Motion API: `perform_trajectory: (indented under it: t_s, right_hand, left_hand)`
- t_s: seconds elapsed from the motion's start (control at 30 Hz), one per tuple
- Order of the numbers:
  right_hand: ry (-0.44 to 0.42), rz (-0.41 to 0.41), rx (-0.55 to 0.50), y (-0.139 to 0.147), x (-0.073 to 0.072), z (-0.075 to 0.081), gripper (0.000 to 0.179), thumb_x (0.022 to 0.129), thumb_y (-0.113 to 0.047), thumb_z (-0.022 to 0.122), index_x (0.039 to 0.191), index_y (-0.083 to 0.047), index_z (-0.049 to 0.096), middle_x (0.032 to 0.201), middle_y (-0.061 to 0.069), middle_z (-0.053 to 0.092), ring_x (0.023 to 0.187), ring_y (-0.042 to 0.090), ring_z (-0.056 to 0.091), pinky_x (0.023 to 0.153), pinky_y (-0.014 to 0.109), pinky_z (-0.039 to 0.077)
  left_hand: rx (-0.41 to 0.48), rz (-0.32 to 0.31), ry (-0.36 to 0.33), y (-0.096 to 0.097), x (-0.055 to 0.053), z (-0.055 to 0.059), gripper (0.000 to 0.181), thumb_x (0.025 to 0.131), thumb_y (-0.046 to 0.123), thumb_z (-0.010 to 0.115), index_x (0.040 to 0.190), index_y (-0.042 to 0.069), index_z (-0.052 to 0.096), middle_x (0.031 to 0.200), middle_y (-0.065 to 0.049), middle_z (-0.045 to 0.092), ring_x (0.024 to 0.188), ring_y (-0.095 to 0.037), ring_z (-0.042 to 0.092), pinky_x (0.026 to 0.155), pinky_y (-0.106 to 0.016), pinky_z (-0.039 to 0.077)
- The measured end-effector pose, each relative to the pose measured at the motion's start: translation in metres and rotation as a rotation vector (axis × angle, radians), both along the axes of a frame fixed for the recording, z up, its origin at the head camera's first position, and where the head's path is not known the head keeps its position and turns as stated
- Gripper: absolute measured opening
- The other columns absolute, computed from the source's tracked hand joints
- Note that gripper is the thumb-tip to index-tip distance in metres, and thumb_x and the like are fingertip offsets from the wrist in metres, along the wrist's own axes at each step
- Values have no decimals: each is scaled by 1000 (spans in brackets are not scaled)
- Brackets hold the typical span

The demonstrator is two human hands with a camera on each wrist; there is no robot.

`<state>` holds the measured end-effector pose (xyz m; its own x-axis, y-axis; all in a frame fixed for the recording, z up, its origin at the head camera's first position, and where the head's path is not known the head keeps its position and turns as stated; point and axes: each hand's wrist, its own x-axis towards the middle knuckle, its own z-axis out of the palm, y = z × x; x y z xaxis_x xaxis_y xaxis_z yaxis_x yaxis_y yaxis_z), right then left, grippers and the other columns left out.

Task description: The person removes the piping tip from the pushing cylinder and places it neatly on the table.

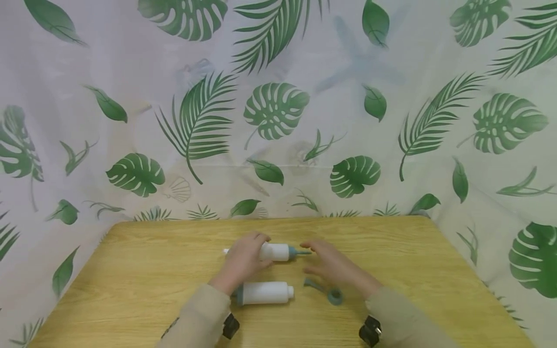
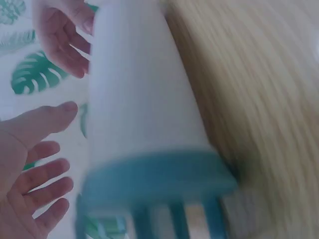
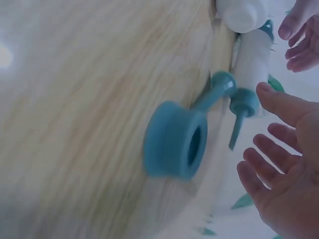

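Note:
A white cylinder (image 1: 276, 252) with a teal end and thin teal nozzle (image 3: 238, 130) lies at the far side. My left hand (image 1: 244, 258) reaches over its left part, overlapping it in the head view, fingers spread and loosely bent. My right hand (image 1: 329, 263), fingers apart and empty, is beside the nozzle. Nearer lies a second white cylinder (image 1: 266, 293), with a white stub at its right end and a slotted teal collar (image 2: 159, 174) at its left. Below my right hand is a teal piece (image 3: 167, 139) with an open ring and a slim stem.
The wooden table (image 1: 165, 270) ends at a white sheet (image 1: 304, 193) printed with green leaves, which hangs behind it and along both sides. Dark wrist cameras (image 1: 370, 331) sit at both beige sleeves (image 1: 196, 314).

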<state>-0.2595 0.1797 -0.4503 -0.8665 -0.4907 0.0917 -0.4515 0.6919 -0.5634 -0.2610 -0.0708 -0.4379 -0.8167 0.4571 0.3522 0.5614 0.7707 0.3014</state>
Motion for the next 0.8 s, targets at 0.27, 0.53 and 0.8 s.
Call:
perform_trajectory:
  t_s: [0.27,0.53,0.8]
  right_hand:
    - [-60,-43,10,-19,-21,-9,56,84,-12,73,132,6,48,129,20,53,120,37,47,98,50,41]
    - [49,1,31,-30,-34,-18,40,83,-12,74,116,5,60,111,16,62,103,30,57,88,44,47]
    - [69,23,57,-39,-37,-18,30,84,-12,73,108,3,62,102,11,64,93,24,57,80,40,48]
  left_hand:
    - [-127,41,-130,-4,-14,-1,66,75,27,82,131,4,53,129,-12,55,119,-30,51,101,-44,40]
    - [-224,66,-225,-2,-24,-2,68,76,27,81,135,6,51,134,-11,53,123,-29,48,104,-41,37]
    - [-273,90,-223,-5,-29,-4,65,74,28,82,129,5,56,122,-13,60,111,-30,55,96,-43,44]
